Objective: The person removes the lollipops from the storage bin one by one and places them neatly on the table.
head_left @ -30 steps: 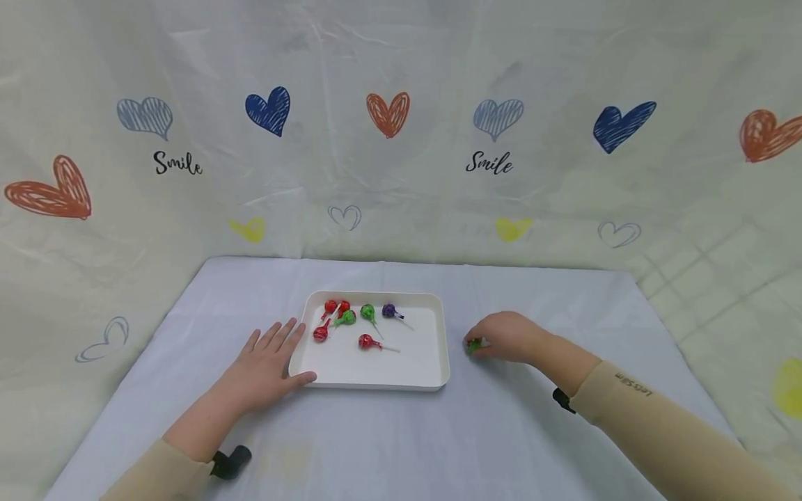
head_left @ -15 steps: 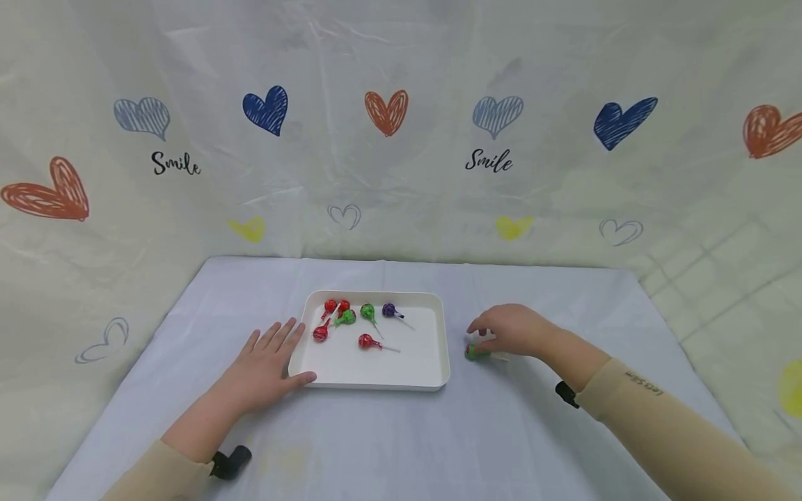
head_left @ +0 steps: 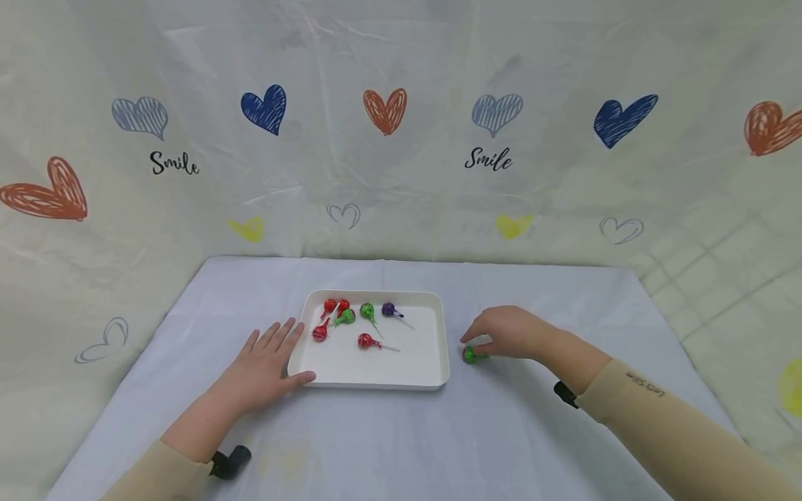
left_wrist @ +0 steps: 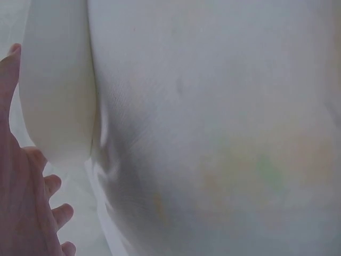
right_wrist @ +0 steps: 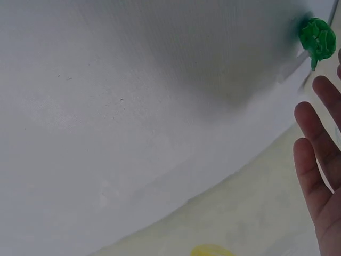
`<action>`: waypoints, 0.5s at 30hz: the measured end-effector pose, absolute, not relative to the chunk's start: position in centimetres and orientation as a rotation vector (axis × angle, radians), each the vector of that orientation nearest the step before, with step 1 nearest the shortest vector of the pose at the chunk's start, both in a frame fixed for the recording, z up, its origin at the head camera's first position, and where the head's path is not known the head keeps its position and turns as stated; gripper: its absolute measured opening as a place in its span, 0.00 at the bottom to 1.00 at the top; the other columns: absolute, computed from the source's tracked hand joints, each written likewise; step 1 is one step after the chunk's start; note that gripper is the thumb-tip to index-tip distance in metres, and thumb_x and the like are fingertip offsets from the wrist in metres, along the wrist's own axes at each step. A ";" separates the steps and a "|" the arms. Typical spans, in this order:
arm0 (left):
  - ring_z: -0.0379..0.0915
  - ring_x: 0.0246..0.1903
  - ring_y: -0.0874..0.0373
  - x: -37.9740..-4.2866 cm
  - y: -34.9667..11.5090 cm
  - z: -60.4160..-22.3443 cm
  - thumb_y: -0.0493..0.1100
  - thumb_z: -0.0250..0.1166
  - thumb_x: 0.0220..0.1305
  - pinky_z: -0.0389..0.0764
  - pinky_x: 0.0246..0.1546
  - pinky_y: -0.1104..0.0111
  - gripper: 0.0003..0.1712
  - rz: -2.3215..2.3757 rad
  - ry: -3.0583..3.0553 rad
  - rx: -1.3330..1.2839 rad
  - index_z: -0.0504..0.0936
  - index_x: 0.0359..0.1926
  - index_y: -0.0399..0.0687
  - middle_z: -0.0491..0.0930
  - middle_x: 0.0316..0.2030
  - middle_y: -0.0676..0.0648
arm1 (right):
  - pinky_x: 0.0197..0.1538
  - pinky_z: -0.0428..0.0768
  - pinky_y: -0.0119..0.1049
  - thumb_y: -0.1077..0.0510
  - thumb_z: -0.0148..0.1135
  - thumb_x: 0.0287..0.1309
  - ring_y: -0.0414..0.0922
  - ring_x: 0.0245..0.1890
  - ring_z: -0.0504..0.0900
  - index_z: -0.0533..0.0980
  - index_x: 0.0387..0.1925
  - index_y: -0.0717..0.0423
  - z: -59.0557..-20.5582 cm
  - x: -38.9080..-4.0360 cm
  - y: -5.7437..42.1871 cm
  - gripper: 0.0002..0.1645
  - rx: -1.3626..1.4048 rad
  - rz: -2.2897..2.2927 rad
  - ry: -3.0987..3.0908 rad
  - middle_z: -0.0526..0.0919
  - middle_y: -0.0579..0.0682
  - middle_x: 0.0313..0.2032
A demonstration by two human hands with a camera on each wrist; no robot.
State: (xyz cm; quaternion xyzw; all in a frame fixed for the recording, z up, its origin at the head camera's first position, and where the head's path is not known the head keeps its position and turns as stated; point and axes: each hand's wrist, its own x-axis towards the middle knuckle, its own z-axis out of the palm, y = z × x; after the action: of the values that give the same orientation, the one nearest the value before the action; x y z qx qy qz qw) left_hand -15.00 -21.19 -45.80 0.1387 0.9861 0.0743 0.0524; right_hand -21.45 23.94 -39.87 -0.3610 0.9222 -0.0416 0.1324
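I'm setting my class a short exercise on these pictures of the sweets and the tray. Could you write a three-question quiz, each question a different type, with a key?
1. Multiple choice: which colour has just one lollipop in the tray?
A) red
B) green
C) purple

2. True or false: the left hand is pinching a lollipop.

3. Fill the gap: the loose lollipop, lying on the cloth beside the tray and close to the right hand, is ____ in colour.

Key
1. C, purple.
2. False: it is spread at the tray's left edge and holds no lollipop.
3. Green.
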 end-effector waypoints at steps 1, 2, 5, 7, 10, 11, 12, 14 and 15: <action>0.41 0.75 0.37 -15.0 -21.2 -45.8 0.75 0.59 0.58 0.39 0.71 0.38 0.60 0.229 2.997 0.424 0.49 0.78 0.45 0.48 0.77 0.39 | 0.53 0.80 0.44 0.53 0.73 0.56 0.43 0.49 0.82 0.87 0.47 0.42 -40.0 -21.5 23.8 0.15 -1.050 -0.120 2.665 0.86 0.35 0.44; 0.41 0.75 0.37 -15.0 -21.2 -45.8 0.76 0.59 0.58 0.39 0.71 0.38 0.60 0.233 2.999 0.429 0.49 0.78 0.45 0.48 0.77 0.39 | 0.53 0.80 0.44 0.54 0.73 0.56 0.43 0.49 0.82 0.87 0.46 0.42 -40.0 -21.4 23.7 0.15 -1.048 -0.124 2.655 0.86 0.35 0.43; 0.42 0.74 0.37 -14.9 -21.2 -45.7 0.76 0.58 0.58 0.40 0.71 0.37 0.60 0.241 3.001 0.438 0.50 0.78 0.45 0.49 0.77 0.39 | 0.54 0.80 0.44 0.56 0.73 0.55 0.43 0.50 0.82 0.87 0.46 0.42 -40.3 -21.4 23.6 0.15 -1.054 -0.133 2.627 0.86 0.34 0.43; 0.42 0.75 0.37 -14.9 -21.2 -45.8 0.76 0.58 0.59 0.40 0.71 0.38 0.60 0.241 3.000 0.437 0.49 0.78 0.45 0.49 0.77 0.39 | 0.54 0.80 0.44 0.57 0.73 0.56 0.43 0.51 0.82 0.87 0.46 0.42 -40.5 -21.4 23.6 0.15 -1.062 -0.139 2.618 0.86 0.33 0.44; 0.42 0.75 0.37 -14.9 -21.2 -45.8 0.75 0.59 0.58 0.40 0.71 0.38 0.60 0.245 2.999 0.433 0.49 0.78 0.46 0.48 0.77 0.39 | 0.53 0.80 0.43 0.57 0.72 0.57 0.43 0.51 0.82 0.86 0.47 0.41 -40.7 -21.4 23.7 0.15 -1.076 -0.133 2.613 0.85 0.33 0.44; 0.42 0.75 0.37 -14.9 -21.2 -45.8 0.75 0.59 0.58 0.40 0.71 0.38 0.60 0.247 2.999 0.433 0.49 0.78 0.46 0.48 0.77 0.39 | 0.53 0.80 0.43 0.57 0.72 0.57 0.42 0.50 0.82 0.86 0.47 0.41 -40.7 -21.5 23.8 0.15 -1.076 -0.129 2.613 0.86 0.33 0.44; 0.41 0.75 0.37 -14.9 -21.3 -45.9 0.75 0.60 0.58 0.39 0.71 0.38 0.60 0.248 2.998 0.431 0.49 0.78 0.46 0.48 0.77 0.40 | 0.53 0.80 0.42 0.57 0.72 0.57 0.42 0.50 0.82 0.87 0.47 0.41 -40.7 -21.5 23.8 0.15 -1.077 -0.125 2.614 0.86 0.33 0.44; 0.41 0.75 0.37 -14.9 -21.3 -45.9 0.75 0.60 0.58 0.39 0.71 0.38 0.60 0.250 2.998 0.430 0.49 0.78 0.46 0.48 0.77 0.40 | 0.52 0.80 0.42 0.57 0.71 0.57 0.41 0.49 0.82 0.87 0.46 0.41 -40.8 -21.5 23.7 0.14 -1.076 -0.116 2.616 0.86 0.33 0.43; 0.41 0.75 0.37 -14.9 -21.3 -45.8 0.75 0.60 0.58 0.39 0.71 0.38 0.60 0.251 2.998 0.430 0.49 0.78 0.46 0.48 0.77 0.39 | 0.51 0.80 0.41 0.57 0.72 0.57 0.41 0.48 0.83 0.87 0.46 0.42 -40.7 -21.5 23.7 0.14 -1.077 -0.112 2.617 0.86 0.33 0.43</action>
State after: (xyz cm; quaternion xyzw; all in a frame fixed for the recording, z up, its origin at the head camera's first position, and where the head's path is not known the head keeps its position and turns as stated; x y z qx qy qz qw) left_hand -14.93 -21.30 -45.84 0.1413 0.9852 0.0824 0.0512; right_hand -21.50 23.66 -40.75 -0.3757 0.9130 -0.0391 0.1543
